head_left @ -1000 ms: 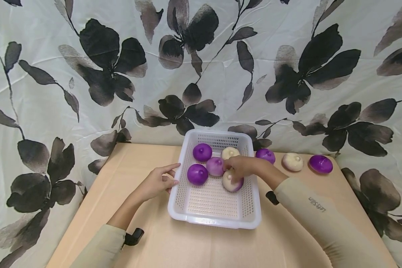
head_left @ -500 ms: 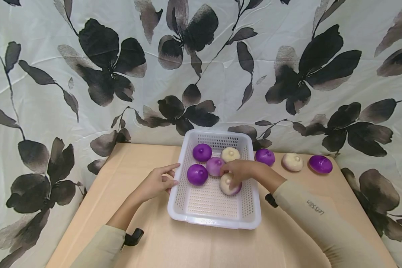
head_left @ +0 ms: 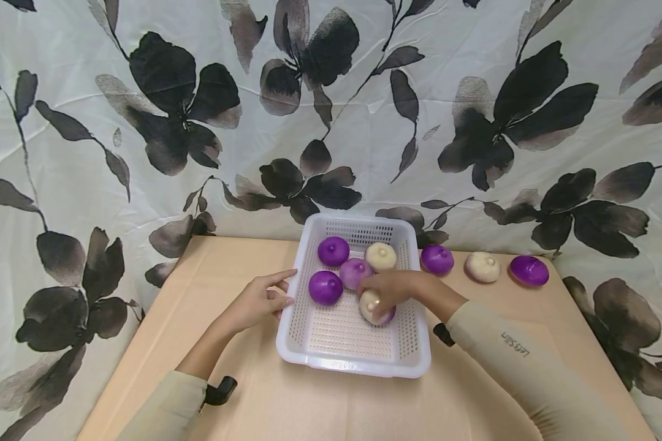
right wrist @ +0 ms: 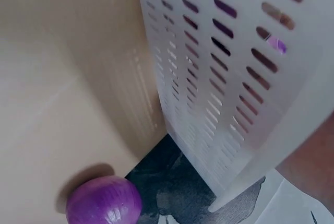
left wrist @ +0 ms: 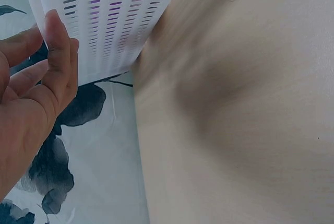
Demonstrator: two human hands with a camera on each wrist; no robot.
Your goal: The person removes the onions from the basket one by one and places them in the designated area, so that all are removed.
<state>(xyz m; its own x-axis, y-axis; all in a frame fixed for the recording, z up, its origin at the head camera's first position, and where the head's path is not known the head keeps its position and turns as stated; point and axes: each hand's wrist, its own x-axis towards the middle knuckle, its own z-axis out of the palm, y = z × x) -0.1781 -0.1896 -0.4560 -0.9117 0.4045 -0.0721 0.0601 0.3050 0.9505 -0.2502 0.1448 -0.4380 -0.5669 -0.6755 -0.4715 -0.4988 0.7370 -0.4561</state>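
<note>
In the head view, a white perforated plastic basket (head_left: 353, 365) stands on the table with purple and white onions in it. My right hand (head_left: 385, 290) reaches over its right side and grips a white onion with a purple flank (head_left: 371, 306) from above; the fingers partly cover it. Close by lie a light purple onion (head_left: 355, 274) and a white onion (head_left: 380, 256). Two dark purple onions, a rear one (head_left: 333, 252) and a nearer one (head_left: 325, 288), sit to the left. At the left rim, my left hand (head_left: 258, 302) holds the basket by its edge with the fingertips.
Along the table's back edge, right of the basket, are a purple onion (head_left: 437, 260), a white onion (head_left: 482, 267) and a dark purple onion (head_left: 528, 271). A floral cloth (head_left: 397, 141) hangs behind the wooden table (head_left: 331, 410).
My right hand has shifted slightly left and toward the front with the white-and-purple onion. The left hand stays at the basket's rim, and the other onions keep their places.
</note>
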